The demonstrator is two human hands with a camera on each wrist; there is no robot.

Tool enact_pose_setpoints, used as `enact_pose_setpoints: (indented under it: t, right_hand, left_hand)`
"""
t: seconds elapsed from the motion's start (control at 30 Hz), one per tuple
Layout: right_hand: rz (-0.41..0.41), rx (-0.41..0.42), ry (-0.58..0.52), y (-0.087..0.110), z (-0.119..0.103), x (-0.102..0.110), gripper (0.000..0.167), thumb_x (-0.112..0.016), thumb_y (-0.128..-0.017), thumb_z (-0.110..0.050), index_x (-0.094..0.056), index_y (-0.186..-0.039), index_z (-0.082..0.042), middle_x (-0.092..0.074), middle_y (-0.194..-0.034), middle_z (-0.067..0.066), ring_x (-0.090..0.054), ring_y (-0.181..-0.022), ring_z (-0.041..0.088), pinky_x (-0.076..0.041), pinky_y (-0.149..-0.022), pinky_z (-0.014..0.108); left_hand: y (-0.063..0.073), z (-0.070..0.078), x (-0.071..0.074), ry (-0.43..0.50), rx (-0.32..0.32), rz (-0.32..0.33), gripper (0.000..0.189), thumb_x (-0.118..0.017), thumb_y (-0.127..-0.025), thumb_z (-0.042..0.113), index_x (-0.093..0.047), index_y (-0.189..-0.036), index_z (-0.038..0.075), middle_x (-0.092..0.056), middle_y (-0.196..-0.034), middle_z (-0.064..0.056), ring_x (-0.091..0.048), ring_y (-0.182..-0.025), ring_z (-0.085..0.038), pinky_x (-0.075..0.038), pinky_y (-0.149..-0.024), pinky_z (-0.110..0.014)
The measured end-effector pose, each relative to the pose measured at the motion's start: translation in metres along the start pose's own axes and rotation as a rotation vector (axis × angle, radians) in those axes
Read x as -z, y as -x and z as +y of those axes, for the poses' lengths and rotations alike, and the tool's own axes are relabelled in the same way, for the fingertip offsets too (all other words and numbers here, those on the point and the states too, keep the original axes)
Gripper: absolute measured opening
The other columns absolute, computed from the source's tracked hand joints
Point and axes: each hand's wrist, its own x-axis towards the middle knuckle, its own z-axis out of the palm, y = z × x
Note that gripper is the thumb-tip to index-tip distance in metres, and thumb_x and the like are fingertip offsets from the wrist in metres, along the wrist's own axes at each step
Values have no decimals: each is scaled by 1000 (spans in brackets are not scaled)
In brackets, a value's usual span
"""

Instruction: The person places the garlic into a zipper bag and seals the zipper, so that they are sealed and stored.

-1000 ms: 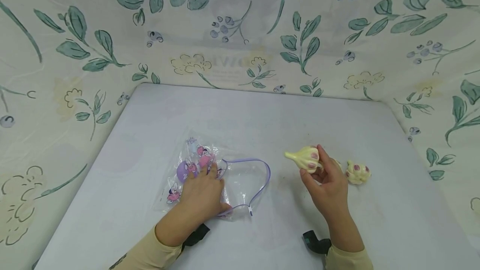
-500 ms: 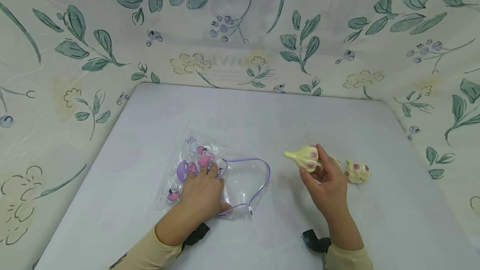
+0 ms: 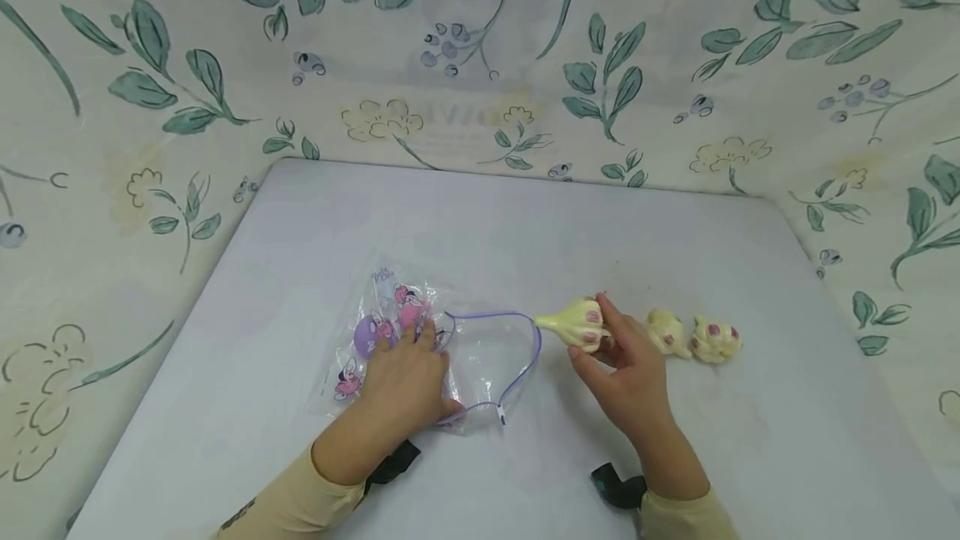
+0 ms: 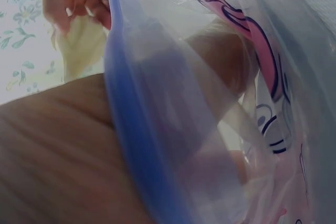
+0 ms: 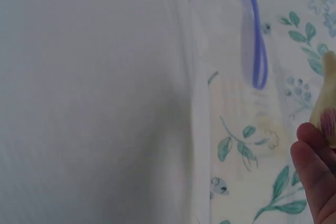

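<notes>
My left hand [image 3: 405, 373] lies over a clear plastic zip bag [image 3: 474, 357] with pink cartoon prints, its fingers spread on the printed side. The thumb is down by the lower edge of the mouth. In the left wrist view the blue zip strip [image 4: 126, 124] crosses in front of that hand. The purple-edged mouth gapes to the right as a loop. My right hand [image 3: 633, 365] pinches a pale yellow garlic bulb [image 3: 573, 325] with purple patches by its round end. The stem points left and overlaps the mouth's right edge in the head view.
Two more yellow, purple-marked garlic pieces, a near one [image 3: 667, 333] and a farther one [image 3: 716, 340], lie right of my right hand. The white table [image 3: 480, 223] meets a leaf-patterned cloth [image 3: 480, 65] at its back and sides. Black straps [image 3: 618, 488] hang by both wrists.
My right hand has carried the garlic bulb left, up to the bag's mouth, uncovering the nearer garlic piece on the table. My left hand and the bag stay in place.
</notes>
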Motion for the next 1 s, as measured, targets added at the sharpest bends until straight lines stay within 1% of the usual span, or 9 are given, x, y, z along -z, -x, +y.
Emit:
enact_pose_setpoints:
  t: [0.17,0.33,0.5,0.63,0.73,0.8,0.87,0.93,1.0]
  right_hand:
    - [-148,47,68,7,-9,-18,70,-80,-79,2,-54,-144,-3,-67,-121,11,-64,-100,7,-59,-77,21]
    - [-248,38,137,12,-13,-28,71,-84,-78,-6,-56,-143,-9,-65,-117,5,-65,-93,10,-60,-77,23]
    - [-346,21,297,13,-15,-36,70,-87,-78,-19,-59,-142,-14,-64,-115,1,-65,-85,6,-58,-76,20]
    - [-376,74,445,14,-19,-43,71,-87,-78,-29,-59,-142,-18,-65,-112,-2,-59,-76,5,-52,-66,18]
    - [-357,115,506,15,-21,-48,74,-89,-76,-32,-58,-141,-14,-66,-105,-2,-57,-70,5,-45,-58,17]
    - [-339,126,514,15,-21,-49,73,-90,-74,-31,-57,-136,-10,-66,-98,-2,-58,-69,6,-45,-57,18]
    - [-333,112,486,16,-20,-49,68,-90,-74,-29,-56,-129,-9,-66,-95,-2,-62,-70,7,-48,-58,19]
    - [-340,94,430,16,-18,-49,61,-90,-75,-25,-57,-124,-10,-66,-97,-1,-65,-73,9,-53,-63,22]
    - [-360,91,364,15,-16,-48,53,-88,-77,-22,-59,-121,-11,-68,-106,1,-69,-78,11,-57,-69,25]
  left_hand:
    - [-1,0,1,0,-1,5,73,-82,-68,65,-74,-117,11,-54,-146,-23,-51,-136,-42,-44,-101,-67]
    - [0,1,3,-3,3,12,73,-82,-67,66,-75,-115,12,-55,-146,-23,-51,-135,-42,-45,-100,-67]
    - [-1,2,3,-2,13,7,73,-83,-67,65,-75,-116,12,-54,-146,-22,-51,-135,-42,-44,-102,-67]
    - [0,2,2,12,21,10,71,-85,-67,61,-75,-116,11,-54,-147,-23,-50,-136,-43,-43,-102,-68]
    - [-1,1,1,23,22,25,69,-86,-66,59,-76,-114,10,-55,-146,-23,-51,-136,-43,-44,-101,-69]
    - [-1,1,0,26,20,37,68,-87,-65,58,-76,-112,10,-55,-145,-23,-52,-135,-43,-44,-101,-69]
    - [-1,1,0,24,19,48,67,-87,-65,58,-76,-110,10,-56,-144,-23,-53,-134,-43,-44,-100,-69]
    - [-1,1,0,24,19,55,65,-88,-65,57,-77,-109,10,-56,-144,-23,-53,-133,-42,-44,-100,-69]
    - [-1,2,0,28,22,54,65,-88,-65,57,-77,-109,10,-56,-145,-23,-53,-133,-42,-44,-101,-69]
